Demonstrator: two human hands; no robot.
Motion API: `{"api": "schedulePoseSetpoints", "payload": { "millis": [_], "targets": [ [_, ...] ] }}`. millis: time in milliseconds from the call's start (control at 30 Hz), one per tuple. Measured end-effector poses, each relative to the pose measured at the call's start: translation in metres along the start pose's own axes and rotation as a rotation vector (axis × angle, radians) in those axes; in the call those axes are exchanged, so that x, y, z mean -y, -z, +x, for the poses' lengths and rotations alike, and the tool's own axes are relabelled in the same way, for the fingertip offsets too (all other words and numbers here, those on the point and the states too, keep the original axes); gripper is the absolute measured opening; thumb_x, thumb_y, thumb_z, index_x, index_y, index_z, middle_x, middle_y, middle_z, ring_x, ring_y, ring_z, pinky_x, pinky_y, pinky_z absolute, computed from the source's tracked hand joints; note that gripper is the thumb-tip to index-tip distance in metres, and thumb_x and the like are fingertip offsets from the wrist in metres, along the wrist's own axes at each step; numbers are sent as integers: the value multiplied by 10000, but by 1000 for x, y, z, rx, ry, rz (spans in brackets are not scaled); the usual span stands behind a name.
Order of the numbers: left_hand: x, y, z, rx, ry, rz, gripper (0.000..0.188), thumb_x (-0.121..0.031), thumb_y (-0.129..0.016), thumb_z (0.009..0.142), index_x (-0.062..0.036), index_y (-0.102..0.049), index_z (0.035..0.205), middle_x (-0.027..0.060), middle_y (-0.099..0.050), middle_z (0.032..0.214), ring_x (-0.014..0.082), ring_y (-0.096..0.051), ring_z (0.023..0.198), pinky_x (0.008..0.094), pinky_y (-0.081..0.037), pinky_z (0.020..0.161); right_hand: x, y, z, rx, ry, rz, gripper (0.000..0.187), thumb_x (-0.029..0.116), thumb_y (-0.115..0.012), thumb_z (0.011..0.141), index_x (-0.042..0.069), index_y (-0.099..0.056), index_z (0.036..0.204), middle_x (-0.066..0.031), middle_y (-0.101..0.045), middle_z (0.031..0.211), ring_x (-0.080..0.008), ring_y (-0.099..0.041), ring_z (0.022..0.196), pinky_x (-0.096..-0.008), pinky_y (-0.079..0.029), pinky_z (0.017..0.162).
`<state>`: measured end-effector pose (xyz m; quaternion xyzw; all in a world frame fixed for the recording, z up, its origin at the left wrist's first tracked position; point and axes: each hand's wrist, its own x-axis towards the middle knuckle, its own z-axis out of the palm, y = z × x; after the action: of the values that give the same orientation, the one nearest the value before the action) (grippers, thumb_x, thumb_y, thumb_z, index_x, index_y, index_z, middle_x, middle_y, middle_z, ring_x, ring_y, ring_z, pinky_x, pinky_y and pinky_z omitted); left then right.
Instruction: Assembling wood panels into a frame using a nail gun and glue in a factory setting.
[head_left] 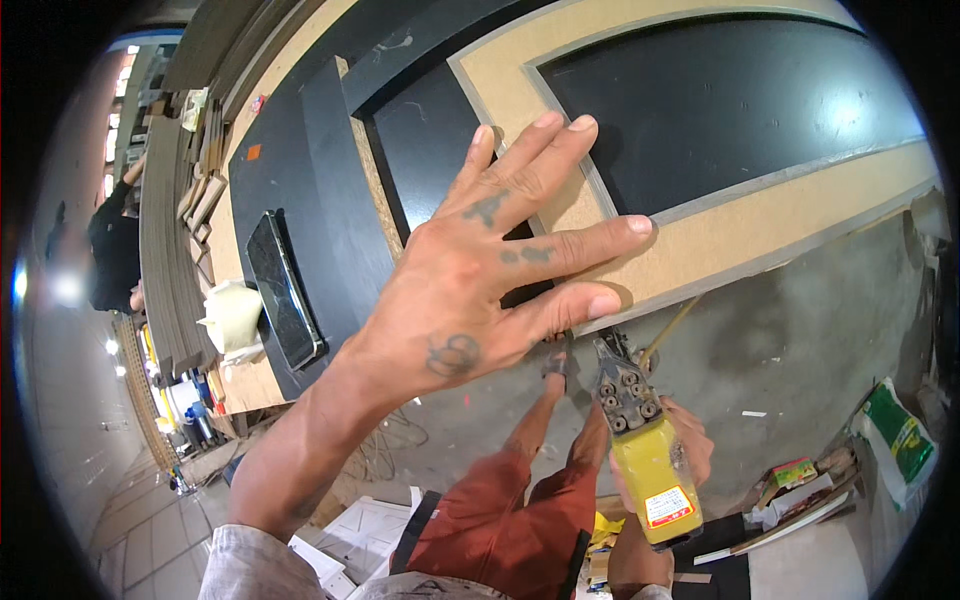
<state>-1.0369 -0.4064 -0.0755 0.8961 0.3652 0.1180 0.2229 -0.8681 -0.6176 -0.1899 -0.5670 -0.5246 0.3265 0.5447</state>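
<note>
Head view: frame under your left hand, tool in your right

Frame: pale wood, grey-edged, lying from 12 to 3 o'clock, with dark panels showing in its openings. Left hand: yours, back upward, at centre; fingers splayed wide, thumb apart, nothing gripped, seemingly flat on the near part of the frame. Right hand: yours, between 4 and 5 o'clock, wrapped around the tool's yellow body. Tool: one, its bolted dark head aimed toward the frame's near edge, just below your left thumb.

Step in hand, as judged: steadying the frame while the tool is held by its edge. Next move, as judged: calls for an even left-hand press, your thumb well clear of the head, and the head set square to the edge.

Hidden or doubtful: contact between head and edge cannot be told; your right fingers mostly lie behind the tool; your left hand covers part of the frame and its inner corner; whether the dark panels sit in the frame or beneath it is unclear. The frame's far end, at 2 o'clock, runs into the dark lens rim. Co-worker, between 9 and 10 o'clock: blurred, activity unreadable.
</note>
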Motion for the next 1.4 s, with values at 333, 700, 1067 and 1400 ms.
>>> {"api": "schedulePoseSetpoints", "payload": {
  "millis": [333, 700, 1067, 1400],
  "targets": [
    [3, -2, -1, -20, -19, -8, 449, -455, -739, 747, -249, -719, 1146, 145, -424, 1480, 335, -329, 1413, 528, -183, 1171, -3, -8, 1, -58, 56, -26, 492, 271, -817, 659, -43, -627, 987, -185, -672, 947, -335, -661, 890, -439, -521, 838],
    [5, -3, -2, -16, -13, -14, 443, -432, -746, 748, -238, -720, 1145, 137, -427, 1479, 322, -314, 1423, 534, -168, 1176, -3, -9, 7, -36, 38, -8, 441, 243, -803, 659, -28, -644, 968, -175, -679, 919, -342, -669, 843, -443, -523, 829],
    [4, -1, -3, -15, 2, -19, 440, -440, -740, 750, -240, -722, 1141, 133, -431, 1477, 322, -310, 1425, 528, -163, 1180, 0, -18, 11, -73, 44, -37, 464, 222, -819, 637, -37, -631, 972, -173, -686, 901, -322, -681, 841, -445, -533, 847],
    [3, -1, -1, -6, 7, -24, 446, -435, -749, 738, -255, -718, 1146, 130, -428, 1480, 317, -309, 1426, 526, -161, 1181, 10, -24, 32, -190, 182, 60, 351, 16, -772, 602, -76, -635, 911, -106, -598, 652, -213, -564, 528, -313, -491, 561]
  ]
}}
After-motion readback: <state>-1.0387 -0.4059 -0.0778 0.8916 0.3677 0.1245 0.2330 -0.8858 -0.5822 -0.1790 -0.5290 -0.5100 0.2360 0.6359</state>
